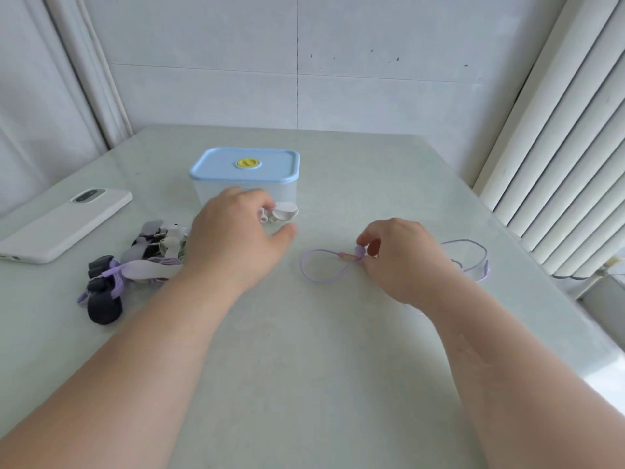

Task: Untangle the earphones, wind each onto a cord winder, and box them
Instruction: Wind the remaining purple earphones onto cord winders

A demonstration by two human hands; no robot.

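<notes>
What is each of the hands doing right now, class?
Left hand: reaching onto the white cord winder; grip cannot be told.
Right hand: pinching the purple earphones.

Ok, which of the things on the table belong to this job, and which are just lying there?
Job:
purple earphone, pinched by right hand
white cord winder, at left hand
tangled pile of earphones and winders
lidded box

Lying about:
white phone
</notes>
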